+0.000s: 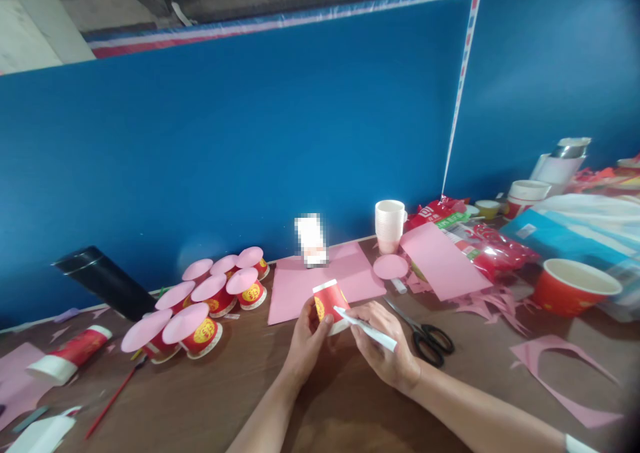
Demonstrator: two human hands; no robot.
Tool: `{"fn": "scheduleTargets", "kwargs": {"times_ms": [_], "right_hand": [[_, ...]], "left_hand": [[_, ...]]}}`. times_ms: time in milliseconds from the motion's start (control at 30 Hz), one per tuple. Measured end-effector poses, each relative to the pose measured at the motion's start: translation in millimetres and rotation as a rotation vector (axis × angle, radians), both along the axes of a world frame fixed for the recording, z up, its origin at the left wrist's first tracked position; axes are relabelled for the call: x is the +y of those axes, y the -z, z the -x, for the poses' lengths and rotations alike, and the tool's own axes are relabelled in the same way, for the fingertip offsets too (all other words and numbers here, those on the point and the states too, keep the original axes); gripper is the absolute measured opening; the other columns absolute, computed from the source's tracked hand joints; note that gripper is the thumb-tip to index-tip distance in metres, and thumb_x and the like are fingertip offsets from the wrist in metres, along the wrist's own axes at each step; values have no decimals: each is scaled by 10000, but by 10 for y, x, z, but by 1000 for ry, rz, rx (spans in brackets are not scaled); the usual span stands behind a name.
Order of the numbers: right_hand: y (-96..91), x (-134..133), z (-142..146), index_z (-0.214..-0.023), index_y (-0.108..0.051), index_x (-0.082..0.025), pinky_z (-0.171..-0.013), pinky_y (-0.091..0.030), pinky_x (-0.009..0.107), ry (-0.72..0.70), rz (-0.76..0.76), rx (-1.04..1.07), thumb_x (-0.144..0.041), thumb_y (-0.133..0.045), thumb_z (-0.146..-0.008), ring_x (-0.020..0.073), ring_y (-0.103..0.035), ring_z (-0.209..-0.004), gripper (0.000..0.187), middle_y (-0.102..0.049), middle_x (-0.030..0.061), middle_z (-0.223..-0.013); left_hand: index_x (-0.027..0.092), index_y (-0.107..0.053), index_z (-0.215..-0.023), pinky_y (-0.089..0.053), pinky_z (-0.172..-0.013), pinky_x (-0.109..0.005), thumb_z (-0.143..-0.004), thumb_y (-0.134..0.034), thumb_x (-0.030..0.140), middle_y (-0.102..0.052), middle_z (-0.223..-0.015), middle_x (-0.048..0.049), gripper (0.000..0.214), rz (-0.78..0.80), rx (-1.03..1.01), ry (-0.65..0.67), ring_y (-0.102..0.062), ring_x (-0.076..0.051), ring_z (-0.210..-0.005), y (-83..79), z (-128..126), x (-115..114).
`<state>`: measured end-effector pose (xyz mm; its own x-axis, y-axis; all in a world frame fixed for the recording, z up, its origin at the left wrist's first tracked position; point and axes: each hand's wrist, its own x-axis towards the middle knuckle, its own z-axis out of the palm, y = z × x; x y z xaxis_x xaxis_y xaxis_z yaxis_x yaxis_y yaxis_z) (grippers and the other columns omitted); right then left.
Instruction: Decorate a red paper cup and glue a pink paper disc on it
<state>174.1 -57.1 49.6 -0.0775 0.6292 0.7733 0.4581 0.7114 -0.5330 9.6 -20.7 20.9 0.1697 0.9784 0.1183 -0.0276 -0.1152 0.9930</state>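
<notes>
Over the near middle of the brown surface, the left hand grasps a tilted red-and-yellow paper cup, apparently steadying it for the slim white pen-like tool pinched in the right hand's grip.

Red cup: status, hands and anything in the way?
Left hand gripping red cup. Right hand on white pen-like tool, tip at cup's side, contact unclear. Scissors beside right hand, not blocking cup.
</notes>
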Motion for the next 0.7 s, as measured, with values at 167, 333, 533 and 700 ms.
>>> {"fn": "scheduleTargets", "kwargs": {"times_ms": [167,333,533,700], "right_hand": [[61,51,-27,-966,-596,-215,-683,-491,318,-25,-4,7,-129,-491,-824,181,-603,-737,196,-659,54,-835],[111,74,-49,-1002,-577,-207,-702,-477,330,-17,5,-12,-120,-498,-819,189,-596,-759,218,-656,60,-872],[100,72,-61,-962,-580,-194,-681,-469,321,12,1,7,-126,-489,-826,179,-580,-727,178,-647,57,-834],[87,75,-56,-934,-588,-192,-673,-472,307,32,21,4,-143,-472,-843,170,-579,-707,155,-640,53,-804]], "left_hand": [[192,-470,-1190,-403,-933,-362,-778,-584,365,-581,-1185,-94,461,-44,22,36,-545,-244,-1080,-29,-13,-12],[190,-468,-1206,-403,-940,-363,-776,-586,357,-580,-1196,-93,476,-61,29,63,-535,-249,-1099,-26,-12,-17],[182,-476,-1203,-407,-943,-356,-784,-580,342,-581,-1200,-88,461,-70,39,63,-532,-247,-1103,-48,-23,-22],[182,-495,-1202,-406,-943,-367,-791,-567,346,-583,-1200,-85,448,-81,36,77,-538,-253,-1091,-83,-34,-34]]}}
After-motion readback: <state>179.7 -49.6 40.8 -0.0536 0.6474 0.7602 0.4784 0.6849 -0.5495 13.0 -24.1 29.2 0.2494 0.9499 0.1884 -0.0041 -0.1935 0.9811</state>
